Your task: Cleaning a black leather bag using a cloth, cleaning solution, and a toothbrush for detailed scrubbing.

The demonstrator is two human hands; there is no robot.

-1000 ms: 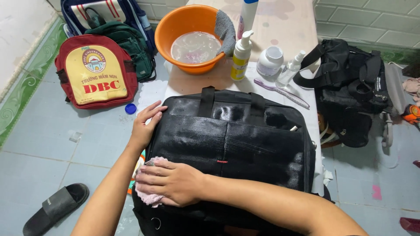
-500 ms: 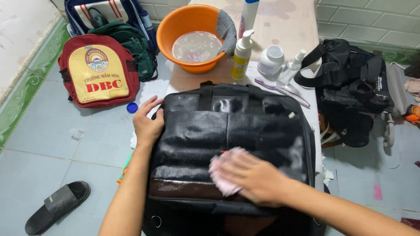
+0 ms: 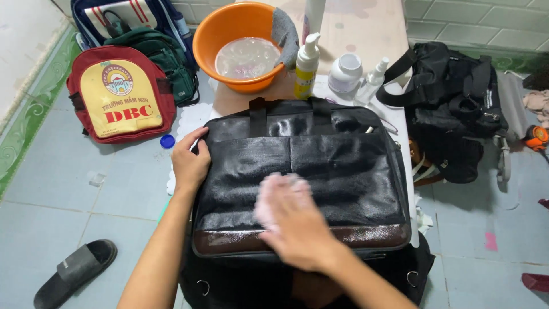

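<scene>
A black shiny briefcase bag [image 3: 343, 171] with a brown bottom strip lies flat on a low table in front of me. My left hand [image 3: 189, 162] grips its left edge and steadies it. My right hand [image 3: 291, 220] presses a pink cloth [image 3: 273, 191] onto the wet front panel near the middle; hand and cloth are motion-blurred. Foam streaks show near the bag's handles [image 3: 258, 117].
Behind the bag stand an orange basin [image 3: 220, 31] of water with a grey rag, a yellow pump bottle [image 3: 305, 66], a white jar [image 3: 343, 73] and a small spray bottle [image 3: 373, 79]. Backpacks [image 3: 120, 91] sit left on the floor, a black bag [image 3: 452, 109] right, a sandal [image 3: 71, 274] lower left.
My right hand with the pink cloth swept from the bag's lower left corner to the right, then back toward the middle. My left hand stayed on the left edge.
</scene>
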